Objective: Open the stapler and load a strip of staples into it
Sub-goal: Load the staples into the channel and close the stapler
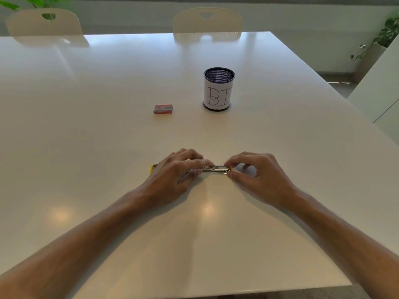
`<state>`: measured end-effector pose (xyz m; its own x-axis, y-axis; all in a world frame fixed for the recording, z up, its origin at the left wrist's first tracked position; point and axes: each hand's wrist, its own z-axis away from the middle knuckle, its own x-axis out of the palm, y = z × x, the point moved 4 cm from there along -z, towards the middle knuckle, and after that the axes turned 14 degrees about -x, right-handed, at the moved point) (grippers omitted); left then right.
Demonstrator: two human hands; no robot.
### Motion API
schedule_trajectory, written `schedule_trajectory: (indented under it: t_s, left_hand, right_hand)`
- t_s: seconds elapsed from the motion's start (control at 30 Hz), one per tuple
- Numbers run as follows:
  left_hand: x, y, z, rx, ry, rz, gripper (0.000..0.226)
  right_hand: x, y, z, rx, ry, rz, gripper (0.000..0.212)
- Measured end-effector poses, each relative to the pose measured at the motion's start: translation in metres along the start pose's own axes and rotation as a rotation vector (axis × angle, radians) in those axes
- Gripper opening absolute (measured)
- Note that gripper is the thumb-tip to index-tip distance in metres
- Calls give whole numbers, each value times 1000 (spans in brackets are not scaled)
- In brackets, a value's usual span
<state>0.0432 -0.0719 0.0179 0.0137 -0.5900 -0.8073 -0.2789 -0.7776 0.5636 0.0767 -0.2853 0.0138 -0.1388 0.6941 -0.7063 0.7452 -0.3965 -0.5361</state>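
head view: stapler lies opened flat on bench between both hands; left hand pinned over its rear, right hand pinching its front tip; staple box well beyond left hand, seemingly closed; whether a strip is loaded, cannot tell.

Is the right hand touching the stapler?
Touching. The head view shows the right hand pinching the metal end of the stapler between thumb and fingertips, with no gap visible. The left hand covers its other half.

Both hands grip the opened stapler.
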Motion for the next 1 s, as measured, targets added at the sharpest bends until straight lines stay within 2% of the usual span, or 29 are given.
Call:
schedule_trajectory:
  t_s: [0.43, 0.77, 0.93, 1.0]
  left_hand:
    - [3, 9, -11, 90, -88, 11, 22]
    - [-1, 7, -11, 163, -34, 41, 19]
    - [-3, 1, -9, 80, 36, 130, 29]
    - [-4, -1, -8, 93, 29, 121, 24]
  right_hand:
    - [-1, -1, -2, 3, -10, -30, 16]
    - [-3, -8, -6, -32, -51, 45, 14]
    - [-4, -9, -5, -30, -40, 48, 15]
    - [-4, -9, -5, -28, -35, 36, 15]
